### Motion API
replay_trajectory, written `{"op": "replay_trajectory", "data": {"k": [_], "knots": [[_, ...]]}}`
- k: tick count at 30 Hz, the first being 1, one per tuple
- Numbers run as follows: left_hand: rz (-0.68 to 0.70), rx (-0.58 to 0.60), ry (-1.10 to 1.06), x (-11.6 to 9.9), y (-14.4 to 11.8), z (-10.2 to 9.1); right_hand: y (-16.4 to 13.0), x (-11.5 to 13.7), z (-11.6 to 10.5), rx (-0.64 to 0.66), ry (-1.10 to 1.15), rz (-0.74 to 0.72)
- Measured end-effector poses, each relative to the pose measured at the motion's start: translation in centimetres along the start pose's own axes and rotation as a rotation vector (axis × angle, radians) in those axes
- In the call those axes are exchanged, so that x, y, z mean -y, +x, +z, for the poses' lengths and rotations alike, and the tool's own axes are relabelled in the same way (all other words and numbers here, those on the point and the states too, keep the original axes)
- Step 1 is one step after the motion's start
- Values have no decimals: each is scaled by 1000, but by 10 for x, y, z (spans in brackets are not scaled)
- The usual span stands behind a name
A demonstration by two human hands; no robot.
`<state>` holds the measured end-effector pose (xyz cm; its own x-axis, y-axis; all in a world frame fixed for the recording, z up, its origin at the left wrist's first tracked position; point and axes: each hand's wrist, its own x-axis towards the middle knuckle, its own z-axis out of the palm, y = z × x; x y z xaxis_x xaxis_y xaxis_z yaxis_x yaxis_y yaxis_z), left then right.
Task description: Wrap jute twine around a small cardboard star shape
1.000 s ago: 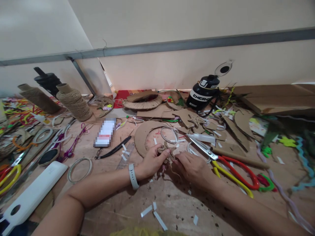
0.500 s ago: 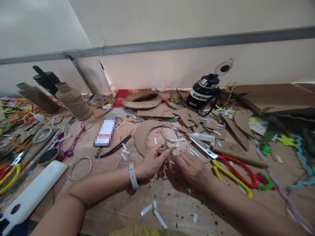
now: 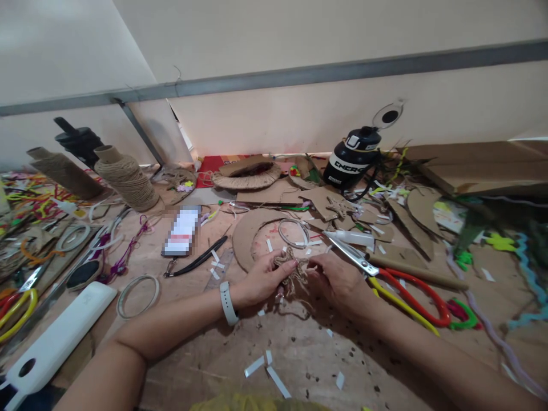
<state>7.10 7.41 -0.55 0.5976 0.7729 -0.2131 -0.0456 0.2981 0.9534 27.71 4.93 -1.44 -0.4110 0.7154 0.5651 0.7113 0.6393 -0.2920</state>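
Observation:
My left hand (image 3: 264,278) is closed on a small star-shaped piece wrapped in brown twine (image 3: 291,274), its thumb pressing on the front. Loose twine loops and ends hang below it, over the table. Just to the right, my right hand (image 3: 338,281) has its fingers pinched together beside the star's edge; what lies between the fingertips is too small to make out. Behind the hands lies a cardboard ring (image 3: 244,242), with a thin pale hoop (image 3: 293,233) at its right side. Large scissors (image 3: 363,265) with red and yellow handles lie beyond my right hand.
Twine spools (image 3: 128,182) stand at the back left. A phone (image 3: 182,231) lies left of the cardboard ring. A black bottle (image 3: 351,160) with its lid up stands at the back. A white flat tool (image 3: 60,337) lies front left. Cardboard scraps and paper strips cover much of the table.
My right hand has drawn slightly away from the star, rightward and up. The star has turned a little in my left hand, so more of it and its hanging twine shows.

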Motion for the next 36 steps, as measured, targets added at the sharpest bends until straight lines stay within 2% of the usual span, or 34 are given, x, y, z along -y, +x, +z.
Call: {"op": "replay_trajectory", "data": {"k": [4,9,13,17,19,22,25,28,31,36], "knots": [[-37,43,17,0,-1,-2,-2,-5,3,-23,-19,-38],[-103,102,-40,-2,-2,-2,-5,-7,4,46,31,-173],[-139,127,-121,-4,-4,-2,-6,-3,4,-1,106,-186],[-140,166,-121,-7,-5,-4,-6,1,4,-17,124,-160],[-91,155,-102,-8,-5,-6,-6,3,3,-13,129,-141],[19,50,-26,-8,-4,-8,-4,7,2,-35,109,-124],[-43,-19,-57,-6,-1,-8,-3,9,2,-74,36,-97],[-80,-10,-108,-6,1,-6,-5,7,2,-49,-1,-80],[-73,13,-70,-7,1,-6,-6,3,0,21,68,-54],[-51,77,93,-12,-2,-9,-2,2,-9,48,146,131]]}}
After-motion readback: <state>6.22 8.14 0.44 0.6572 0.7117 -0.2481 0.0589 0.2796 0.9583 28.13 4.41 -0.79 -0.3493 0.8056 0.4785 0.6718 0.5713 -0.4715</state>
